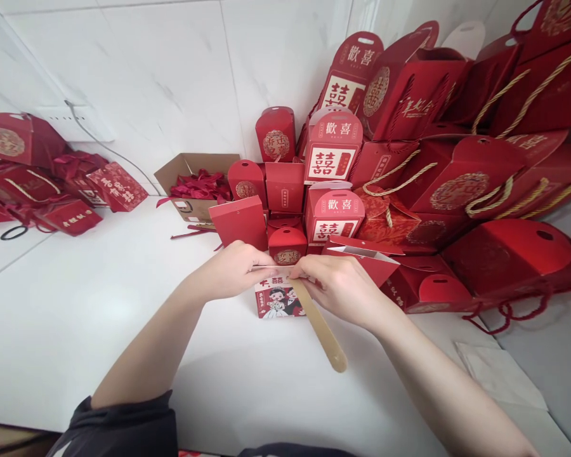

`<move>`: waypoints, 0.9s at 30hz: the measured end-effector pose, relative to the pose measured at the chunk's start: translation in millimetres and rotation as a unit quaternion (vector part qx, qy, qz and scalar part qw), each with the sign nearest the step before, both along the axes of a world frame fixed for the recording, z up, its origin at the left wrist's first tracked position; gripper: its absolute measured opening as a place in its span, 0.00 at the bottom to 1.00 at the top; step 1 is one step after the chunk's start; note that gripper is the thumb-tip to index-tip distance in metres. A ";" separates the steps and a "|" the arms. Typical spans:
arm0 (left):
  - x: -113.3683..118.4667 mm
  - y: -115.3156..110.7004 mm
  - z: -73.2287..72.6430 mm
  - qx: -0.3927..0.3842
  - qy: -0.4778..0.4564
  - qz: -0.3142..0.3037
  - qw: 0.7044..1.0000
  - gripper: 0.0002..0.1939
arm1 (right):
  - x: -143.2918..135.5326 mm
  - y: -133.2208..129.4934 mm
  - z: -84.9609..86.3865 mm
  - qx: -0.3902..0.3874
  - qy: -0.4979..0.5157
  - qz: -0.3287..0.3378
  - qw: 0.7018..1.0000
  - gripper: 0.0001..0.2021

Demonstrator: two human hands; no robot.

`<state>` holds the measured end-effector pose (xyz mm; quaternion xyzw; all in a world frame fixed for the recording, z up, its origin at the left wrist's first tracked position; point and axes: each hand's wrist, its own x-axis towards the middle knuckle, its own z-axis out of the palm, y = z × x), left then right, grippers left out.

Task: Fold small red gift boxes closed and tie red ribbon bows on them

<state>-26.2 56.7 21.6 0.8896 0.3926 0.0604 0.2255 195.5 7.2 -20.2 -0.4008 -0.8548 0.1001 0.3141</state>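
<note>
In front of me a small red-and-white gift box (278,306), printed with a cartoon bride and groom, stands upright on the white table. My left hand (233,270) pinches its top edge at the left, thumb and fingers closed. At the top right, my right hand (342,279) is closed on the end of a flat gold strip (321,327) with a rounded tip, which slants down across the box front. My fingers hide where strip and box meet. Just behind stands a small red box (288,244) with a gold emblem.
Many red gift boxes (461,184) with cord handles are stacked at the right. A cardboard carton (197,216) holds dark red ribbons (202,186). More red boxes (16,184) lie at the far left beside scissors-like black loop (14,233). A white sheet (502,374) lies at right.
</note>
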 end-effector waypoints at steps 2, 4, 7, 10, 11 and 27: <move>0.6 -1.6 -0.1 0.004 0.003 -0.015 1.000 0.18 | -1.8 -0.6 -1.0 -0.016 0.000 -0.007 1.000 0.07; 1.5 -3.5 0.1 0.009 0.002 -0.023 1.000 0.19 | -3.9 -0.4 -2.1 -0.020 0.001 -0.009 1.000 0.08; 3.0 -5.9 0.9 0.010 -0.010 -0.027 1.000 0.19 | -6.8 -0.5 -3.3 -0.011 -0.013 -0.016 1.000 0.09; 3.8 -6.9 1.5 0.001 -0.015 -0.019 1.000 0.18 | -8.3 -2.1 -4.0 0.006 -0.032 -0.028 0.999 0.09; 4.0 -7.0 1.6 -0.002 -0.014 -0.016 1.000 0.18 | -8.4 -2.8 -4.3 0.010 -0.038 -0.032 0.999 0.09; 4.8 -10.9 5.6 0.013 0.014 -0.039 0.999 0.17 | -10.0 2.8 -6.3 0.082 -0.021 -0.022 0.996 0.07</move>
